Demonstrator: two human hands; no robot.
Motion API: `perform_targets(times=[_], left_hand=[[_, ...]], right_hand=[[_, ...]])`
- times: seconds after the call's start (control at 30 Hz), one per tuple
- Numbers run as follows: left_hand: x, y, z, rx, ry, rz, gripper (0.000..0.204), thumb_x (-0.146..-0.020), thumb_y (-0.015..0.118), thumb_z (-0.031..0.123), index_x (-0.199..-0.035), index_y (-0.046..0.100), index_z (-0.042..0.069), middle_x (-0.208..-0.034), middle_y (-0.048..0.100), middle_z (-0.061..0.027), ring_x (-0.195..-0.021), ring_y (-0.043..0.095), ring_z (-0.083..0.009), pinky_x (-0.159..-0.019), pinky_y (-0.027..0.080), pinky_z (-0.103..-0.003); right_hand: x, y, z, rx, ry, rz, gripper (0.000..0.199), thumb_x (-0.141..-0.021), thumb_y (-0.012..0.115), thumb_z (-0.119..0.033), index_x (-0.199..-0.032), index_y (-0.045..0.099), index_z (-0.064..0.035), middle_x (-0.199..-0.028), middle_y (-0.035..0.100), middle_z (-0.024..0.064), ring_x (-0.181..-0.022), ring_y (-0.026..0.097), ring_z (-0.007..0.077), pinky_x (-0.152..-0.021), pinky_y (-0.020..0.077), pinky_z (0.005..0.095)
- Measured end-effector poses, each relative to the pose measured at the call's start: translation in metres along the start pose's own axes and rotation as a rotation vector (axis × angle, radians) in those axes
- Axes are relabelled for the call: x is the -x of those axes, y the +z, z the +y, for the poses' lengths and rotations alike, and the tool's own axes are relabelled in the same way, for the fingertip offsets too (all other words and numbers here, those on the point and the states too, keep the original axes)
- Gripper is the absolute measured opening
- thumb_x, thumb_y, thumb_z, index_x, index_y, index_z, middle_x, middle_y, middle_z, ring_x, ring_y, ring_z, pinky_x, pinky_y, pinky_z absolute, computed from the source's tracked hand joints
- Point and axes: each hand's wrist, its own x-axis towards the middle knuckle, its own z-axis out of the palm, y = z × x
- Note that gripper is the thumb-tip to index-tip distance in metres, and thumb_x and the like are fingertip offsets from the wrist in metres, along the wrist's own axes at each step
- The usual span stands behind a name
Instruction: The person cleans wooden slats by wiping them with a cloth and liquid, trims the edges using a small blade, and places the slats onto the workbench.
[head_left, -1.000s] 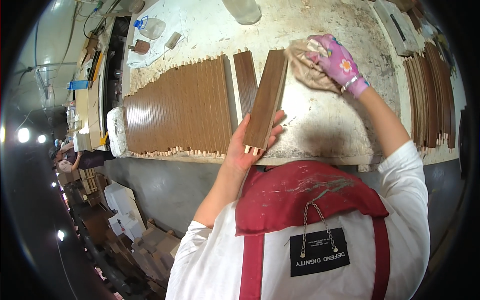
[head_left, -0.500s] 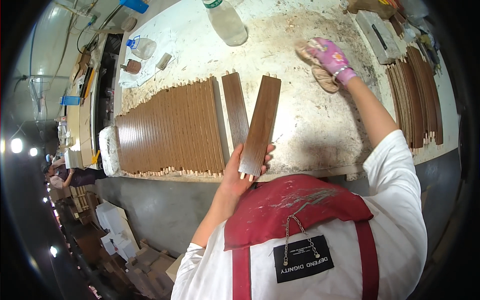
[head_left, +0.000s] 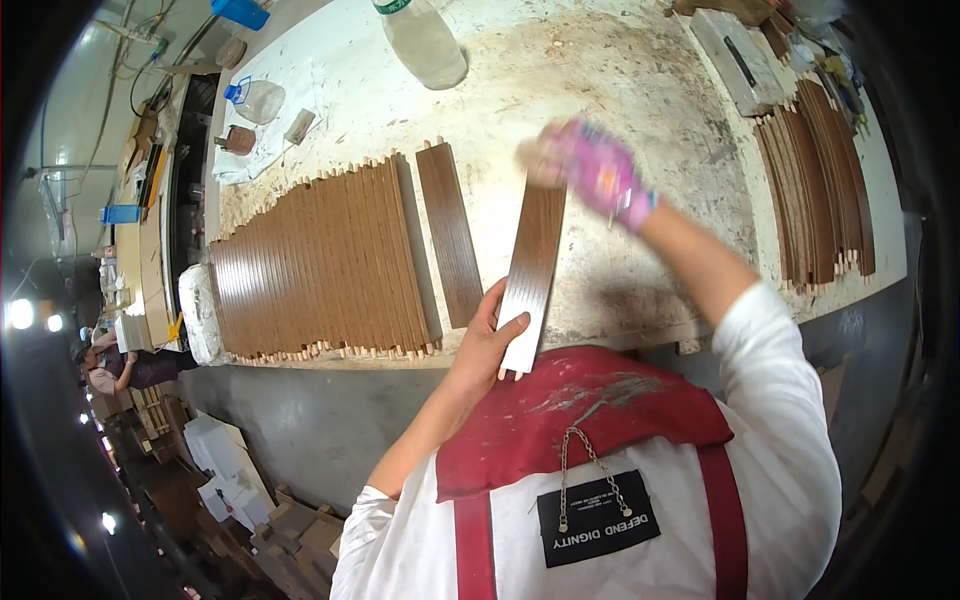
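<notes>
My left hand (head_left: pixel 486 345) is closed around the near end of a brown wooden slat (head_left: pixel 536 255), its thumb lying on top. Light dowel pegs stick out of that end. My right hand (head_left: pixel 602 175), in a pink patterned glove, is blurred by motion and holds a beige cloth (head_left: pixel 540 156) over the slat's far end, hiding it. Left of the held piece, a second slat (head_left: pixel 448 235) lies by itself on the table. Beyond it is a wide row of similar slats (head_left: pixel 315 260) packed side by side, with pegs at both ends.
More slats (head_left: pixel 815 190) are stacked at the table's right, below a grey block (head_left: pixel 738 62). A large clear bottle (head_left: pixel 425 45) stands at the back. A small blue-capped jug (head_left: pixel 258 100) is at the far left. Another person (head_left: pixel 120 365) is in the left background.
My right hand has swung left with the cloth, from the bare table onto the slat's far end. The left hand's thumb has come over the slat, which now tilts more toward me.
</notes>
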Motion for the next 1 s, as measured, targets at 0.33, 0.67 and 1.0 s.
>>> perform_targets(times=[0.33, 0.67, 1.0], left_hand=[[0.001, -0.011, 0.003, 0.169, -0.014, 0.122, 0.047, -0.094, 0.045, 0.014, -0.138, 0.029, 0.007, -0.117, 0.051, -0.0079, -0.1, 0.053, -0.0149, -0.085, 0.047, -0.029], [0.007, -0.018, 0.006, 0.352, -0.11, 0.017, 0.05, -0.095, 0.045, 0.017, -0.141, 0.027, 0.009, -0.121, 0.053, -0.011, -0.104, 0.055, -0.0189, -0.086, 0.048, -0.032], [0.001, -0.028, -0.003, 0.502, -0.105, -0.068, 0.034, -0.096, 0.043, 0.028, -0.126, 0.045, 0.013, -0.099, 0.059, -0.0077, -0.084, 0.058, -0.0165, -0.069, 0.051, -0.032]], right_hand=[[0.013, -0.045, -0.061, 0.114, -0.123, -0.118, 0.044, -0.095, 0.034, -0.038, -0.127, 0.047, -0.0108, -0.126, 0.053, 0.0107, -0.095, 0.062, 0.018, -0.062, 0.0549, 0.0273], [-0.013, -0.046, -0.029, -0.047, 0.415, 0.027, 0.045, -0.09, 0.049, -0.041, -0.123, 0.051, -0.01, -0.116, 0.057, 0.0132, -0.1, 0.059, 0.0246, -0.089, 0.0464, 0.0354], [0.008, -0.069, 0.027, 0.118, 0.256, 0.164, 0.048, -0.084, 0.059, -0.038, -0.121, 0.054, -0.0073, -0.116, 0.056, 0.0193, -0.106, 0.055, 0.0313, -0.091, 0.0432, 0.0353]])
